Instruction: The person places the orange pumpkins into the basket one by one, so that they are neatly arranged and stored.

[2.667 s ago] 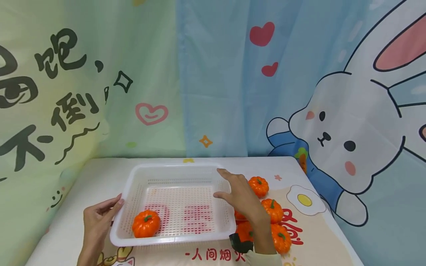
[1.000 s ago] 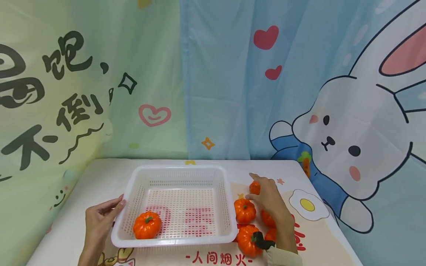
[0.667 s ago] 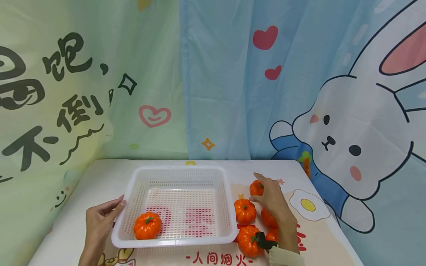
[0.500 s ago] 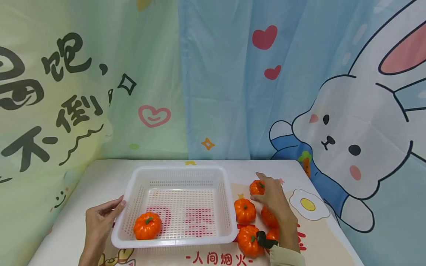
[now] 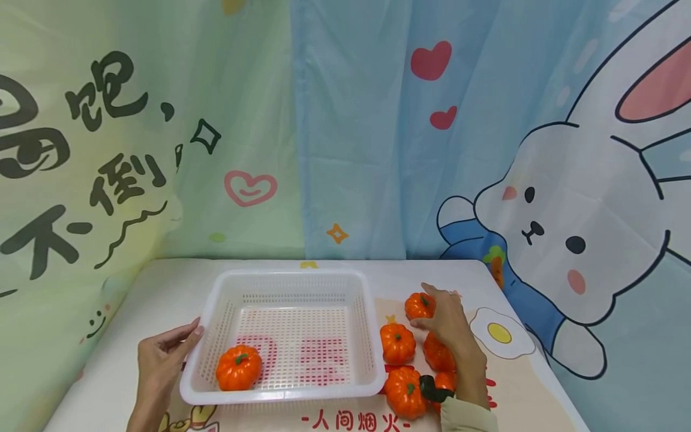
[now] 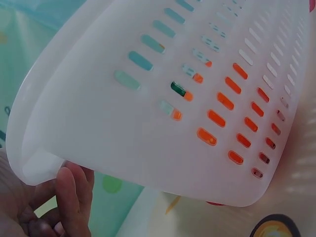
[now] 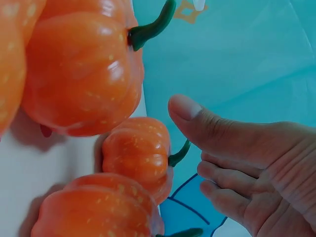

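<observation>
My left hand (image 5: 162, 357) pinches the left rim of a white plastic basket (image 5: 286, 393) with slotted walls. The left wrist view shows thumb and fingers of that hand (image 6: 69, 197) at the rim's underside. One orange toy pumpkin (image 5: 239, 367) with a green stem lies in the basket's near left corner. To the basket's right, my right hand (image 5: 447, 318) is beside the farthest pumpkin (image 5: 420, 306), thumb and index finger spread around its right side. In the right wrist view, a gap shows between the thumb (image 7: 187, 108) and the small pumpkin (image 7: 138, 155).
Several more pumpkins stand right of the basket, among them one by its rim (image 5: 397, 344), a near one (image 5: 406, 393) and one partly behind the right wrist (image 5: 439, 352). A printed mat (image 5: 518, 384) covers part of the white table (image 5: 178, 276). A cartoon curtain (image 5: 351, 132) hangs behind.
My right hand has gone from above the basket's right rim to the right, beside the farthest pumpkin, lately drifting slightly further right. The left hand keeps its hold on the rim.
</observation>
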{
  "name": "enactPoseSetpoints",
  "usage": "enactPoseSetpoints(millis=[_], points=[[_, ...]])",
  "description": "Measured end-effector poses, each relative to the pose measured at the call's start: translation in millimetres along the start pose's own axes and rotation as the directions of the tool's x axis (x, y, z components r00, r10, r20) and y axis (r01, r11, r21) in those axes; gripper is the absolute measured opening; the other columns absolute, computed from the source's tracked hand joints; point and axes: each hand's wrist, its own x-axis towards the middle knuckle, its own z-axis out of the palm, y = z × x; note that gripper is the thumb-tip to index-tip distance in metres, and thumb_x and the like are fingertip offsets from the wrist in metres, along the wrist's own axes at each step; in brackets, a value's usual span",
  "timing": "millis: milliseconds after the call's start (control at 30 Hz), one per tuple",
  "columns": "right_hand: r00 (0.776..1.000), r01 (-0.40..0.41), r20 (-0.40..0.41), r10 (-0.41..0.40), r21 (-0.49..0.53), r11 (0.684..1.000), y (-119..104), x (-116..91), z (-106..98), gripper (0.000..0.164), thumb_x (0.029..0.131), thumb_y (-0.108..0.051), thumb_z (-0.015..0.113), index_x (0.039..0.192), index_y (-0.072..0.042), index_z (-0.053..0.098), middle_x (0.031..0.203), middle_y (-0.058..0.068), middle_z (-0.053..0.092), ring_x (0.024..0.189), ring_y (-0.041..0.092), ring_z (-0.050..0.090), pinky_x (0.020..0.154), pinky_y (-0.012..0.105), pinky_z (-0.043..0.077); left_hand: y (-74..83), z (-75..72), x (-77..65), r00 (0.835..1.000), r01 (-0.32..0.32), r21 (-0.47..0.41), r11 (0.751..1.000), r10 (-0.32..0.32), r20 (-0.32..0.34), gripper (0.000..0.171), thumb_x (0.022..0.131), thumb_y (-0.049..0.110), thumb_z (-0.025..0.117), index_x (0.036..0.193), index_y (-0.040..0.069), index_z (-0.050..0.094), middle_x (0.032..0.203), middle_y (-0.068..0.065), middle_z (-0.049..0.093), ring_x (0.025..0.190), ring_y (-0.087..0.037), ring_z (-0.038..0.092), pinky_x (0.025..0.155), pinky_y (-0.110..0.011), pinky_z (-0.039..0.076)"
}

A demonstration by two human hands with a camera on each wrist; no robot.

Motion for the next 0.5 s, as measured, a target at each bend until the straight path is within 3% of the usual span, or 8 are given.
enactPoseSetpoints(millis=[500], points=[[0.997,-0.073,0.015,0.072,0.008,0.997,9.8,5.3,3.5,0.087,0.089,-0.014,0.092,0.161,0.006,0.046,0.158,0.036,0.053,0.147,0.055,0.049,0.118,0.07,0.046,-1.1,-0.4,0.0,1.0,0.002,-0.002,1.0,-0.002,0.002,0.042,0.101,0.019,0.08,0.138,-0.001,0.072,0.087,0.035,0.073,0.074,-0.003,0.072,0.066,-0.025,0.067]])
